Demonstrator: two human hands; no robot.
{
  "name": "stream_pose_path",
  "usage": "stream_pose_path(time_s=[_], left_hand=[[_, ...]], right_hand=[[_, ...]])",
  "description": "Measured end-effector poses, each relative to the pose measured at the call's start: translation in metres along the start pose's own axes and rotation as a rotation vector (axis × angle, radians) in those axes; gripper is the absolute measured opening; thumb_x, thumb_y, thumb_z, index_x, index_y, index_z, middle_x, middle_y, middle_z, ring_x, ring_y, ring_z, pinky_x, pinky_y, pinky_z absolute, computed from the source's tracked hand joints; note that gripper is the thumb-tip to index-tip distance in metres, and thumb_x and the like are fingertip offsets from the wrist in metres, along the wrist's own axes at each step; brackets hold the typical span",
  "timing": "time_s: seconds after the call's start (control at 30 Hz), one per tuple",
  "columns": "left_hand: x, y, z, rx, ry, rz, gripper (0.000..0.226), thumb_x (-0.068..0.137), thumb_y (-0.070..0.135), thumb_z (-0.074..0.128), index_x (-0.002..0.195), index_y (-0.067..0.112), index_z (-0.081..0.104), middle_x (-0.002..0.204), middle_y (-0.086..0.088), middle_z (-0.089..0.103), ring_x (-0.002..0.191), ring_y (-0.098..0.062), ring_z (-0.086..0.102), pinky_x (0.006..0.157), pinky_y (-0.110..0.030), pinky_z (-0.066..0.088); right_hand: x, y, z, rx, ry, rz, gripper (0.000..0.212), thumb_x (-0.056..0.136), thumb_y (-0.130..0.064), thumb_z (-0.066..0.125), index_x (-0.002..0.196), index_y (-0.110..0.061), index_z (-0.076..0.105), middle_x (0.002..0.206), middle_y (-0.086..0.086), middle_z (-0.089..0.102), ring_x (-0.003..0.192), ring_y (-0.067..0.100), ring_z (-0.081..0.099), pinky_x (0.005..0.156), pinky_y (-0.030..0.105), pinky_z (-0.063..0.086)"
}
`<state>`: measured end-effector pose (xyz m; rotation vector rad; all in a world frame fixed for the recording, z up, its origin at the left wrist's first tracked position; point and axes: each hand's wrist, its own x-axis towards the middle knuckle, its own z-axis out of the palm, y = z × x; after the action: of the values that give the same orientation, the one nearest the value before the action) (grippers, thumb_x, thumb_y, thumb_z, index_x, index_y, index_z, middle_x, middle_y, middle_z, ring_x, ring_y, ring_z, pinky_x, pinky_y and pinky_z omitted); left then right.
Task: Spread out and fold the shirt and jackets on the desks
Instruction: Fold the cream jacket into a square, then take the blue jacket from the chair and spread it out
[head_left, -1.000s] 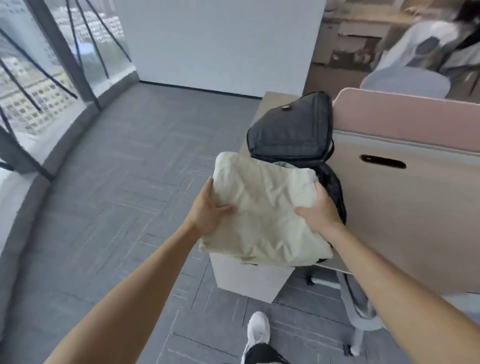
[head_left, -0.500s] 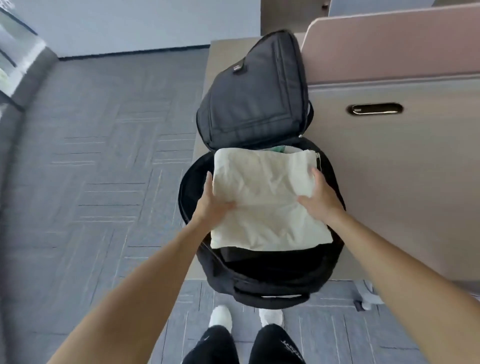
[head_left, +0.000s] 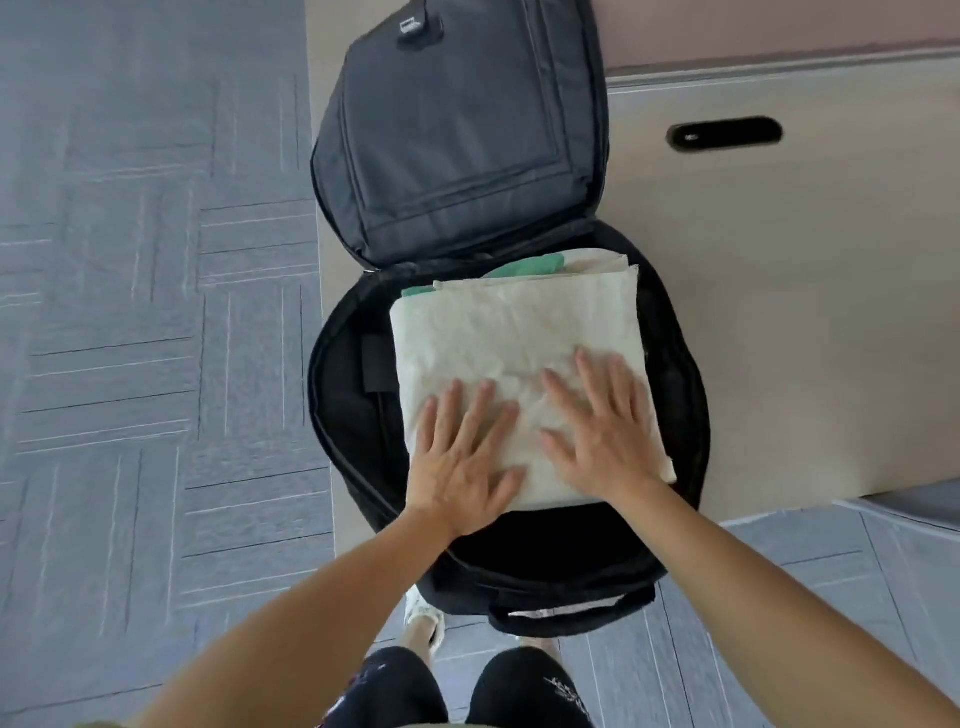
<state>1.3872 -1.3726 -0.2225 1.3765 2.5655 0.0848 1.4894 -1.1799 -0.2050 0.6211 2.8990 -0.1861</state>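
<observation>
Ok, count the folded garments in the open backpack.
2. A cream garment lies on top, pressed by the left hand and right hand; a green garment peeks out beneath its far edge. More may be hidden underneath.

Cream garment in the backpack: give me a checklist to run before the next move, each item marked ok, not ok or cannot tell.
1. Cream garment folded into a flat rectangle: ok.
2. It lies inside the open backpack's main compartment: ok.
3. Left hand and right hand press flat on it, fingers straight: ok.
4. Lid flap thrown back, clear of the compartment: ok.
5. Green garment underneath lying tidy: cannot tell, only its far edge shows.
6. Backpack fully on the desk: not ok, its near end overhangs the edge, so it may tip.
</observation>
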Motion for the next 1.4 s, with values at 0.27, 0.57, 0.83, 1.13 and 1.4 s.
stream_pose_path(time_s=[0.27, 0.57, 0.83, 1.13, 1.4], left_hand=[[0.013, 0.001, 0.005, -0.003, 0.076, 0.013, 0.075, 0.094, 0.068, 0.03, 0.157, 0.029, 0.021, 0.167, -0.007, 0.006, 0.152, -0.038, -0.001, 0.118, -0.061, 0.011], [0.1, -0.03, -0.058, -0.055, 0.081, -0.354, 0.077, 0.093, 0.068, 0.019, 0.158, 0.027, 0.009, 0.167, -0.002, 0.004, 0.152, -0.034, -0.006, 0.121, -0.057, 0.002], [0.116, -0.034, -0.029, -0.002, 0.057, -0.379, 0.079, 0.093, 0.068, 0.013, 0.158, 0.023, 0.014, 0.164, -0.005, 0.019, 0.152, -0.035, 0.005, 0.121, -0.055, 0.01], [0.081, 0.009, -0.123, -0.158, 0.055, -0.101, 0.045, 0.1, 0.048, 0.036, 0.131, 0.019, 0.05, 0.119, -0.003, 0.061, 0.107, -0.026, 0.057, 0.089, -0.038, 0.046], [0.076, 0.144, -0.168, -0.173, -0.075, 0.443, 0.037, 0.102, 0.044, 0.034, 0.107, 0.016, 0.058, 0.107, -0.004, 0.066, 0.099, -0.028, 0.063, 0.074, -0.034, 0.043]], right_hand=[[0.015, 0.006, 0.015, 0.04, 0.012, -0.013, 0.075, 0.092, -0.07, 0.03, 0.157, -0.044, 0.003, 0.168, 0.005, -0.006, 0.153, 0.036, -0.008, 0.121, 0.057, 0.008], [0.123, 0.001, -0.04, 0.027, 0.119, -0.148, 0.07, 0.09, -0.07, 0.034, 0.155, -0.046, 0.02, 0.167, 0.007, 0.008, 0.151, 0.043, 0.006, 0.117, 0.063, 0.01], [0.142, 0.005, -0.014, 0.008, -0.013, -0.113, 0.069, 0.09, -0.074, 0.019, 0.154, -0.049, 0.015, 0.164, 0.006, 0.023, 0.15, 0.04, 0.016, 0.117, 0.06, 0.012], [0.049, 0.026, -0.119, 0.243, 0.058, 0.058, 0.048, 0.099, -0.046, 0.043, 0.128, -0.013, 0.06, 0.116, 0.007, 0.065, 0.108, 0.032, 0.061, 0.083, 0.039, 0.048], [-0.157, 0.088, -0.175, 0.287, 0.082, 0.681, 0.028, 0.098, -0.037, 0.052, 0.074, -0.024, 0.056, 0.075, -0.003, 0.059, 0.074, 0.024, 0.057, 0.06, 0.03, 0.039]])
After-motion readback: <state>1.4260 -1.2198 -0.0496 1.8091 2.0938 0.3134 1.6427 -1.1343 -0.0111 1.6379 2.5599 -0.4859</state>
